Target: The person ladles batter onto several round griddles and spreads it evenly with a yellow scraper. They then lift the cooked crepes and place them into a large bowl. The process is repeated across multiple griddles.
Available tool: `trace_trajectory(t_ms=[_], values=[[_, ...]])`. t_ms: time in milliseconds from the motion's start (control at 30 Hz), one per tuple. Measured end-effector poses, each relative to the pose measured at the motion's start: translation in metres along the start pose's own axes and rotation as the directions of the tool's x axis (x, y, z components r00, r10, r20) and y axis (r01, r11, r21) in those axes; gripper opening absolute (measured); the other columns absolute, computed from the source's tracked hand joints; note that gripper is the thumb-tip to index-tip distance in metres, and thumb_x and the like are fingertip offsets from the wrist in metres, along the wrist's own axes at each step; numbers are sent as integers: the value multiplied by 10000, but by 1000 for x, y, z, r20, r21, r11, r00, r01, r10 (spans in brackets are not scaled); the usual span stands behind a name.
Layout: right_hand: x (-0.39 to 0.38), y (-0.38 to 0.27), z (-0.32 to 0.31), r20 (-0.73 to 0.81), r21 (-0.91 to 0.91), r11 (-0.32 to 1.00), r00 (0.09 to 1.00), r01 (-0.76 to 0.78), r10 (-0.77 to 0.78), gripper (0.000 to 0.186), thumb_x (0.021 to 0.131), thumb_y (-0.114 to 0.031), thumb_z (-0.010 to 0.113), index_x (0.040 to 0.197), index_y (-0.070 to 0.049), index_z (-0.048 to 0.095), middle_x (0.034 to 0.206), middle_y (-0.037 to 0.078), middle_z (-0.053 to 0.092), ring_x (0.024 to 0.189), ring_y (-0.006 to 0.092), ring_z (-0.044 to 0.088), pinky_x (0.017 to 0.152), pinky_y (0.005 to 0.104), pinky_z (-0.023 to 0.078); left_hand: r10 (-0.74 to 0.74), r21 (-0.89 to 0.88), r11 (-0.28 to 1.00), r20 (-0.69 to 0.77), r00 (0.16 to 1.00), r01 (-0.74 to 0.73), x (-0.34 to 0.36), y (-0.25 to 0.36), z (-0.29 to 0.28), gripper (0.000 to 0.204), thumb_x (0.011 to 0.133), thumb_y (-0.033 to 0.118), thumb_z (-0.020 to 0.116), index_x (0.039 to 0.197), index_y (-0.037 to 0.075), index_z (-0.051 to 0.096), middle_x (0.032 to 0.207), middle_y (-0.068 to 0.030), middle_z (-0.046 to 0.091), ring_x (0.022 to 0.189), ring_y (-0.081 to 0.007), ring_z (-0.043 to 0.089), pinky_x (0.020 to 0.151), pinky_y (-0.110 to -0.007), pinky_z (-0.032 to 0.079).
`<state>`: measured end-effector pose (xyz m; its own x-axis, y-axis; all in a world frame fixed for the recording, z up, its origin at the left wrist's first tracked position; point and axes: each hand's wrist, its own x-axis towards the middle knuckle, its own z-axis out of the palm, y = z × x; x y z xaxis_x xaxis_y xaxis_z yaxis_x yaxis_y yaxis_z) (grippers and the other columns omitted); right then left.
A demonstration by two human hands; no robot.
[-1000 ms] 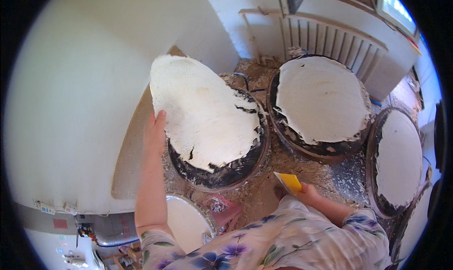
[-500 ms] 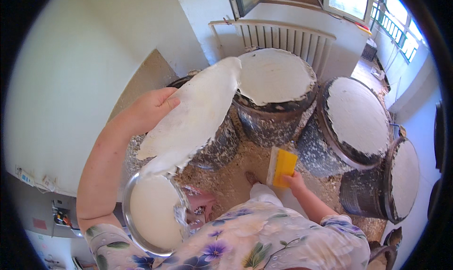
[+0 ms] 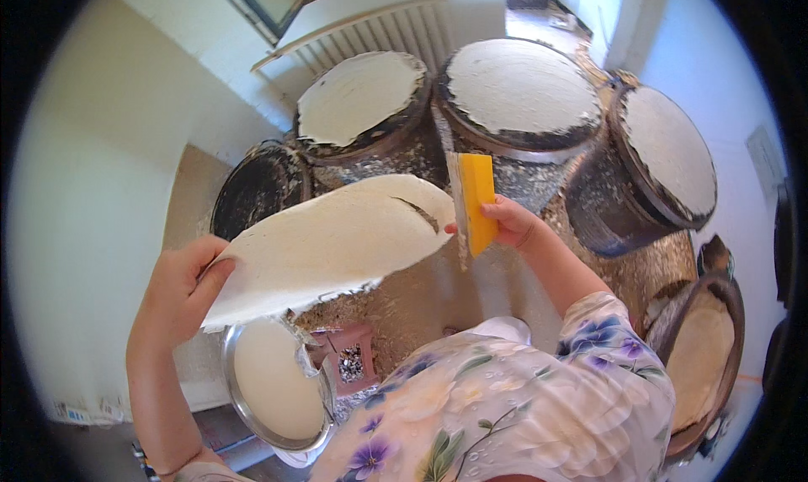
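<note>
My left hand (image 3: 178,287) pinches the left edge of a big, thin, pale pancake (image 3: 328,242) between thumb and fingers. The sheet hangs across in front of me, with a ragged lower edge and a slit near its right end. In my right hand (image 3: 509,221) is a yellow scraper (image 3: 480,204) with a pale, crusted edge, held upright. A fingertip of that hand touches the right edge of the pancake. Below the left part of the sheet stands a metal bowl (image 3: 233,387) of creamy batter (image 3: 273,381), its rim smeared with batter.
Drum-shaped griddles surround me, several topped with white batter, such as the middle one (image 3: 522,90). The far-left griddle (image 3: 263,191) shows a bare black top. A lower right griddle (image 3: 703,364) holds a yellowish sheet. A pink stool (image 3: 358,347) stands beside the bowl; a radiator (image 3: 370,40) is behind.
My view has turned to the right. The pancake has swung from a steep slant to nearly level, uncovering the black griddle top. My right hand has raised the scraper to the pancake's right edge.
</note>
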<state>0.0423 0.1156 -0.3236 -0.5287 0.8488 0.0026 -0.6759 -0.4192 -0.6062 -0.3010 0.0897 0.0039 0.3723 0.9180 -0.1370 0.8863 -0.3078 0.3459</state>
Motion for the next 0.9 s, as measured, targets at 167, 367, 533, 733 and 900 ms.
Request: trace_trajectory(t_ms=[167, 367, 533, 733, 900], values=[[-116, -21, -10, -27, 0, 1000, 999, 26, -26, 602, 721, -226, 703, 1209, 2, 434, 1077, 192, 570, 1084, 352, 513, 919, 421, 422, 137, -107, 984, -67, 988, -143, 7, 53, 42, 77, 818, 43, 536, 834, -12, 588, 591, -23, 510, 547, -67, 427, 501, -219, 359], [-313, -67, -18, -322, -228, 949, 903, 217, -284, 648, 703, -224, 714, 1227, 4, 409, 1176, 267, 495, 1069, 333, 527, 904, 399, 435, 463, -41, 881, -123, 878, -470, 21, 174, 112, 85, 810, 48, 522, 798, -18, 574, 608, -12, 514, 557, -50, 455, 515, -204, 372], [-529, -112, 28, -424, -621, 687, 576, 377, -699, 614, 747, -246, 669, 1238, 6, 401, 1186, 272, 483, 1094, 319, 509, 939, 396, 410, 698, -164, 675, -174, 694, -720, 15, 322, 181, 65, 788, 39, 548, 800, -13, 585, 654, -44, 575, 603, -70, 533, 533, -213, 410], [-743, -87, 150, -402, -855, 413, 103, 314, -910, 625, 778, -304, 634, 1256, 8, 381, 1246, 220, 446, 1152, 298, 456, 981, 382, 360, 890, -332, 258, -283, 357, -907, -21, 476, 298, 96, 760, 34, 592, 839, 9, 639, 783, -117, 631, 658, -175, 602, 597, -250, 470], [-835, -3, 195, -424, -893, 363, -222, 267, -878, 672, 758, -341, 652, 1271, -14, 367, 1247, 165, 465, 1115, 241, 484, 920, 372, 413, 953, -440, 49, -248, 174, -897, -43, 560, 421, 137, 789, 48, 565, 890, 55, 658, 925, -97, 638, 803, -234, 615, 701, -297, 487]])
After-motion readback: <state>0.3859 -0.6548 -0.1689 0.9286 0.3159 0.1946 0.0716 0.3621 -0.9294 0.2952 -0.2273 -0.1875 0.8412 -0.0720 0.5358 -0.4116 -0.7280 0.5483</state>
